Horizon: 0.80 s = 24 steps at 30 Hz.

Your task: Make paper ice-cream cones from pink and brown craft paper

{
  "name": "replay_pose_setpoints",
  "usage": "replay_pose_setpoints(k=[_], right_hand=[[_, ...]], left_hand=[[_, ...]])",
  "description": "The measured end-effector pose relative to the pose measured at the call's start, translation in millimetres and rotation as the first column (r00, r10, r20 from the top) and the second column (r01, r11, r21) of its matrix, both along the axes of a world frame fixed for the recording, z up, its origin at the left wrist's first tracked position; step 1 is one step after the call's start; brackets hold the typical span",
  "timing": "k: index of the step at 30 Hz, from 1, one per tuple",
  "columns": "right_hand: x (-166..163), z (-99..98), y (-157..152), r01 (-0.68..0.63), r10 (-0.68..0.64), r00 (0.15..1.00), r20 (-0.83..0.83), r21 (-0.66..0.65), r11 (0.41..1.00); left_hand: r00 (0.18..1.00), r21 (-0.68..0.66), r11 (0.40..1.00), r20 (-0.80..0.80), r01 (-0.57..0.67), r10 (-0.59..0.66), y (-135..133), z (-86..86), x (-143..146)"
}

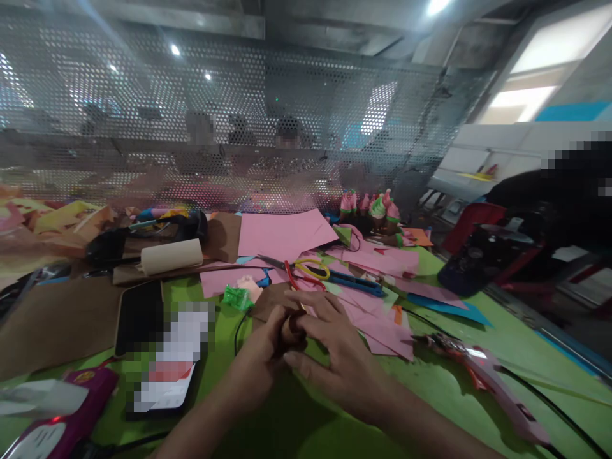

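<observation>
My left hand (261, 357) and my right hand (329, 347) meet at the middle of the green table (430, 395). Together they pinch a small dark brown rolled piece (292, 325), with fingers of both hands curled round it. A brown paper sheet (270, 298) lies just behind the hands. Scissors with red and yellow handles (306, 271) lie beyond on pink paper (284, 234). A small green crumpled bit (235, 297) sits to the left of the hands.
A black phone (138, 315) lies at left beside a cream roll (171, 255) on brown card. A pink glue gun (482, 376) with its cable rests at right. Paper flowers (370, 207) stand at the back before a perforated metal screen. Another person sits at far right.
</observation>
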State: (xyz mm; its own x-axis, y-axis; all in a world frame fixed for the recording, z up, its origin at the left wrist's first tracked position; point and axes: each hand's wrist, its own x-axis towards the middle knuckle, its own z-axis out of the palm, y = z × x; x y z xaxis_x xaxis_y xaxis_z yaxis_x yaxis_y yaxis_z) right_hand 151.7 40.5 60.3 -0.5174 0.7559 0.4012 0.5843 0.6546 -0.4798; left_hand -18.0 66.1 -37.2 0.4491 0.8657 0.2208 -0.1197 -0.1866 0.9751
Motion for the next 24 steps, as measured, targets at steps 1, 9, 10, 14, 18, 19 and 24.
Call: replay_pose_setpoints(k=[1,9,10,14,18,19,24], right_hand=[[-0.5,-1.2,0.4,-0.005,0.005,1.000,0.005,-0.016,1.000],[6.7,-7.3,3.8,0.054,-0.033,0.985,-0.172,0.117,0.992],[8.2,-6.9,4.5,0.070,-0.044,0.981,-0.187,0.132,0.989],[12.4,-6.4,9.1,0.099,-0.076,0.988,-0.135,0.173,0.980],[13.2,-6.9,12.8,0.096,-0.086,0.994,-0.063,0.199,0.975],[13.0,-6.7,13.0,0.090,-0.084,0.996,-0.040,0.198,0.976],[12.2,-6.2,11.8,0.052,-0.073,0.993,0.098,0.202,0.978]], left_hand=[[1.000,-0.006,1.000,0.008,0.009,-0.009,0.0,-0.1,0.2],[0.994,-0.079,0.996,0.104,0.027,-0.019,1.9,19.6,1.0],[0.995,-0.077,0.997,0.095,0.019,-0.012,1.7,21.8,1.3],[0.997,-0.098,0.995,0.074,-0.001,0.008,0.7,26.8,4.1],[0.995,-0.158,0.987,0.092,-0.021,0.036,0.7,26.2,6.1],[0.996,-0.157,0.987,0.083,-0.027,0.041,0.8,25.7,5.9],[0.999,-0.103,0.994,0.032,-0.024,0.027,1.8,22.3,2.2]])
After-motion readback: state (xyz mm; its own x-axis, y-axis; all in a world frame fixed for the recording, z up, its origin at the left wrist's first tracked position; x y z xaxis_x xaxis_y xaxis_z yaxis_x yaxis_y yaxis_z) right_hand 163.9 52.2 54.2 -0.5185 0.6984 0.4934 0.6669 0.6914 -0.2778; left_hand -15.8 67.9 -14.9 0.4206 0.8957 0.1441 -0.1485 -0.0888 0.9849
